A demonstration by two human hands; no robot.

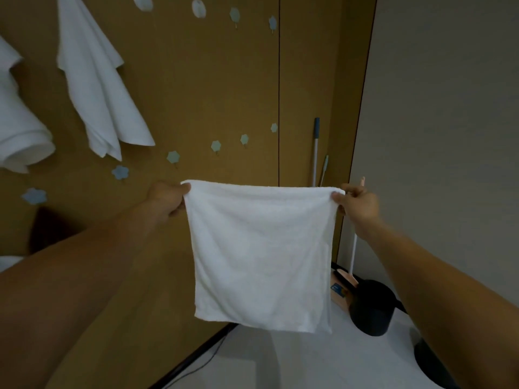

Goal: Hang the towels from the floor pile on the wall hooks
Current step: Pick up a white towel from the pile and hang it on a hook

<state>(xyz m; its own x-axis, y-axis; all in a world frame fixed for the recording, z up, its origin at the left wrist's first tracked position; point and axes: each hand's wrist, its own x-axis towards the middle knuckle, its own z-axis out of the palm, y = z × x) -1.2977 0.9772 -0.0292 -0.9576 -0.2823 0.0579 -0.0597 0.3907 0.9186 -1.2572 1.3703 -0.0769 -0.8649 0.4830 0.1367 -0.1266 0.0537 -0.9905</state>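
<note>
Left towel point(19, 136) cut by left edge, next towel point(95, 80) top out of frame, poles point(316, 153) lower ends hidden behind held towel point(261, 254), dark shape point(429, 360) bottom right unclear.

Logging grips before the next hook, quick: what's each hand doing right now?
Left hand: pinches the upper left corner of the white towel.
Right hand: pinches the towel's upper right corner, so it hangs spread between them.

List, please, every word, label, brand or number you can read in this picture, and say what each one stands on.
No text can be read anywhere in the picture.
Small blue sticker on the pale pink plastic cleaning tool by the wall: it carries marks, too small and blurred to read.
Square white terry towel: no print or tag shows.
</note>
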